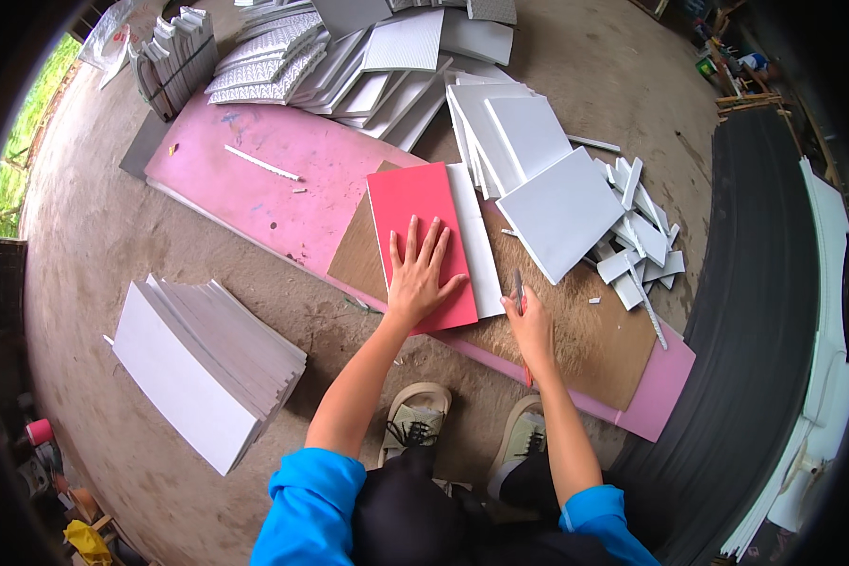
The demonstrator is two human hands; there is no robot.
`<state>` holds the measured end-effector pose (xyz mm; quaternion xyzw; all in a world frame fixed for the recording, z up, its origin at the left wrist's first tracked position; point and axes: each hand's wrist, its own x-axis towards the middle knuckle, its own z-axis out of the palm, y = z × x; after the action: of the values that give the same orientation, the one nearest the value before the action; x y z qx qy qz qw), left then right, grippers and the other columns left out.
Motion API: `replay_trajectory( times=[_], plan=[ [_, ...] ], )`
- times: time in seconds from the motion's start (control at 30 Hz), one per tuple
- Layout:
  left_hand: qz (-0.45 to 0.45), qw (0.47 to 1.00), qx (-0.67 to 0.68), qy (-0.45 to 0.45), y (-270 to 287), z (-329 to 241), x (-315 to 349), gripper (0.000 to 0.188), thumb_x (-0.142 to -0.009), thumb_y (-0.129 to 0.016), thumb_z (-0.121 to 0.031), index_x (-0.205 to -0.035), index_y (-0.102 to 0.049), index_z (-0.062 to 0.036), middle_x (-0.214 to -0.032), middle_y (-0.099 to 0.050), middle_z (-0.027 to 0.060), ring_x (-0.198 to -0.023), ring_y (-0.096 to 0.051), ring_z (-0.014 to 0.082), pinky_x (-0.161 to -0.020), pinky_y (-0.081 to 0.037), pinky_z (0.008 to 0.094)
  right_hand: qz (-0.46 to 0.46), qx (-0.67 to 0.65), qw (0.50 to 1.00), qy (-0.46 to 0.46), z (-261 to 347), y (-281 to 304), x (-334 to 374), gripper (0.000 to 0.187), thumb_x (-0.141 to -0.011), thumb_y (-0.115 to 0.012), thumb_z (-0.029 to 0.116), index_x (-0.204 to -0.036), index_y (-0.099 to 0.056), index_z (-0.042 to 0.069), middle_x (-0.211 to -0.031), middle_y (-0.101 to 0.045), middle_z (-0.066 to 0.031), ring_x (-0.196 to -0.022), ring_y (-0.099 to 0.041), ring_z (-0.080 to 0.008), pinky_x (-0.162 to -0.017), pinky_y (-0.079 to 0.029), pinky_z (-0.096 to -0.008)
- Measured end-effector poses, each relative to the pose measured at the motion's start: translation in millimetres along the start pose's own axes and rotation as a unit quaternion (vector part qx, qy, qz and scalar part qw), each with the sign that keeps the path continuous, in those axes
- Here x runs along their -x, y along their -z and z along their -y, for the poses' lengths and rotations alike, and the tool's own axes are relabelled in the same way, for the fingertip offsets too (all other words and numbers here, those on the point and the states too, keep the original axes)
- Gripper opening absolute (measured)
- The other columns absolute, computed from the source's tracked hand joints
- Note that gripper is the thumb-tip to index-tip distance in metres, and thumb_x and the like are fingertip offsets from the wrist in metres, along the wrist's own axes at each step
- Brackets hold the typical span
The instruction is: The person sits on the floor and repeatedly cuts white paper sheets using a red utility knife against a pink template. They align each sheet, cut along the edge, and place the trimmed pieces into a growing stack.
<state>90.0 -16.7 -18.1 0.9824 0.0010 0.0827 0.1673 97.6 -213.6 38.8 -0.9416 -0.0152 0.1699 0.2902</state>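
My left hand [419, 281] lies flat with spread fingers on a red rectangular board [415, 193], pressing it down. Under the red board is a white foam sheet [479, 247], whose strip shows along the right side and has a cut line across it. My right hand [532, 328] is closed around a utility knife [518, 281] with a red-orange handle, its tip pointing away from me just right of the sheet's edge. Both lie over a worn brown cutting board [594, 349], which rests on a long pink board [283, 212].
White sheets [557, 212] and a heap of offcuts [643, 236] lie right. Patterned sheets [274, 71] and a tied bundle [172, 61] stand at the back. A stack of white sheets [189, 377] is on the floor at left. Black sheeting [755, 264] runs along the right.
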Motion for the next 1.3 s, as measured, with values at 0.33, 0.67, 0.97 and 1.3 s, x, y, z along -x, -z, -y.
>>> replay_trajectory(
  times=[0.33, 0.67, 0.97, 1.3],
  plan=[
    [-0.002, 0.992, 0.069, 0.109, 7.3, -29.5, -7.3, 0.074, -0.076, -0.058, -0.051, -0.139, -0.031, -0.0205, -0.145, -0.023, 0.0062, -0.138, -0.007, 0.0333, -0.099, 0.005, 0.0682, 0.12, -0.171, 0.973, -0.099, -23.5, -16.3, -55.4, 0.034, -0.075, -0.071, 0.029, -0.077, -0.056, -0.002, -0.062, -0.056, -0.0118, -0.057, -0.053, -0.0214, -0.059, -0.045, -0.0341],
    [-0.087, 0.963, 0.094, 0.236, 51.5, 9.6, -34.8, 0.062, -0.085, -0.055, -0.029, -0.14, -0.027, -0.0177, -0.147, -0.015, 0.0133, -0.136, -0.006, 0.0399, -0.099, -0.001, 0.0701, -0.089, -0.111, 0.978, 0.154, 21.3, 74.9, 4.0, 0.024, -0.074, -0.07, 0.017, -0.084, -0.059, -0.003, -0.083, -0.061, -0.0164, -0.072, -0.06, -0.0305, -0.067, -0.046, -0.0355],
    [-0.136, 0.947, 0.174, -0.232, 222.0, -65.6, -89.9, 0.028, -0.083, -0.06, -0.026, -0.105, -0.052, -0.0104, -0.093, -0.053, 0.0125, -0.094, -0.052, 0.032, -0.08, -0.04, 0.0433, -0.067, -0.322, 0.937, 0.118, -12.6, 98.7, 61.0, 0.031, -0.085, -0.061, 0.027, -0.084, -0.054, -0.003, -0.062, -0.054, -0.0088, -0.051, -0.053, -0.0166, -0.05, -0.043, -0.0306],
    [-0.047, 0.956, -0.003, -0.29, 194.7, -148.1, -30.2, 0.028, -0.082, -0.055, -0.014, -0.108, -0.049, -0.0066, -0.095, -0.051, 0.0136, -0.09, -0.054, 0.0319, -0.075, -0.044, 0.045, -0.026, -0.18, 0.982, 0.058, -61.1, 117.1, 79.0, 0.028, -0.085, -0.059, 0.021, -0.095, -0.042, 0.001, -0.068, -0.05, -0.0089, -0.045, -0.053, -0.0161, -0.036, -0.041, -0.0312]
  ],
)
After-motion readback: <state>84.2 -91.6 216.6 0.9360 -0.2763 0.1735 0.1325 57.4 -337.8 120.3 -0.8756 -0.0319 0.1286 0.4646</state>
